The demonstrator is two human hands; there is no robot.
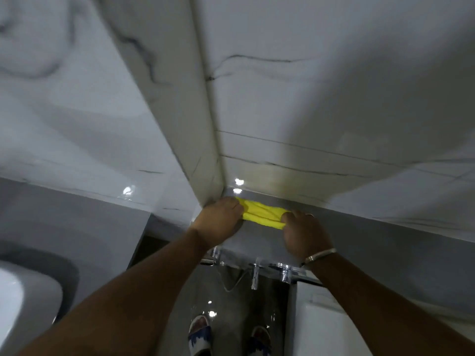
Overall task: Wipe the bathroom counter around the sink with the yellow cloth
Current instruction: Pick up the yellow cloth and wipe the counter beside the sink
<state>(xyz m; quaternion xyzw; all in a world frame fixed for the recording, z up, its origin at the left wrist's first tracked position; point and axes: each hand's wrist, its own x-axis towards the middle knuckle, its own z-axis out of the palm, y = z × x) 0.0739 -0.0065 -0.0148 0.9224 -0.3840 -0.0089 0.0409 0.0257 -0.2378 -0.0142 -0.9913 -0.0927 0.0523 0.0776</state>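
Yellow cloth [262, 214] is bunched into a roll, stretched between both hands, low against the marble wall corner [218, 176]. Left hand [218, 219] is clenched on the cloth's corner-side end; right hand [304, 233], metal bangle [320, 255] at the wrist, is fisted on the other end. Chrome fittings [254, 273] sit just below the cloth.

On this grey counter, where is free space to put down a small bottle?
Bare counter lies between the two wrists, bordered by the yellow cloth behind and the chrome fittings at the front edge. More bare grey runs to the right of the right hand. The corner by the left hand is crowded.
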